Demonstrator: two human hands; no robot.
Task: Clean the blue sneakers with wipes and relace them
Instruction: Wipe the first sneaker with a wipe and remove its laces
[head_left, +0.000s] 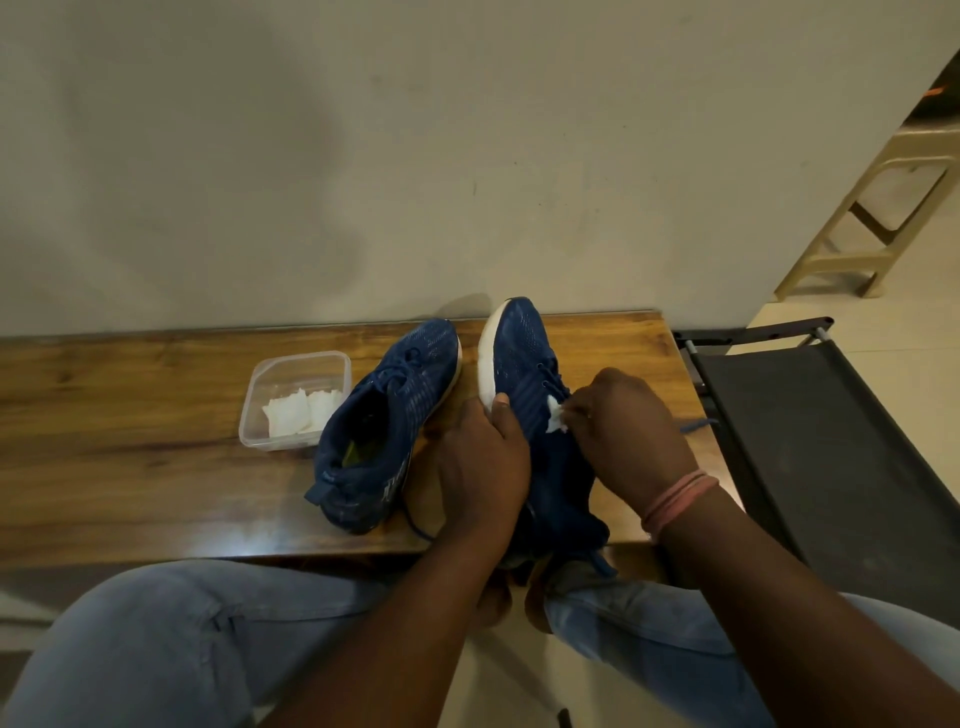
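Listing left to right across the wooden worktop (130, 415).

Clear plastic tub (296, 400): well left of the fingers; folded white wipes (304, 413) inside. Light, thin-walled; likely slides if nudged.

Left blue sneaker (387, 426): just left of the left hand, flat on its sole, lace loose. Soft mesh upper, light; best taken by the heel or the firmer sole rim.

Left hand (483, 467): fingers curled round the held blue sneaker (524, 364) at its white sole edge, tipping it on its side.

Right hand (631, 431): fingers pinched on a crumpled wipe (557, 418), pressed to the mesh by the laces. Damp wipe likely tears easily.

Room: worktop's right edge lies close beyond the right hand; near edge under the wrists; open worktop far left.
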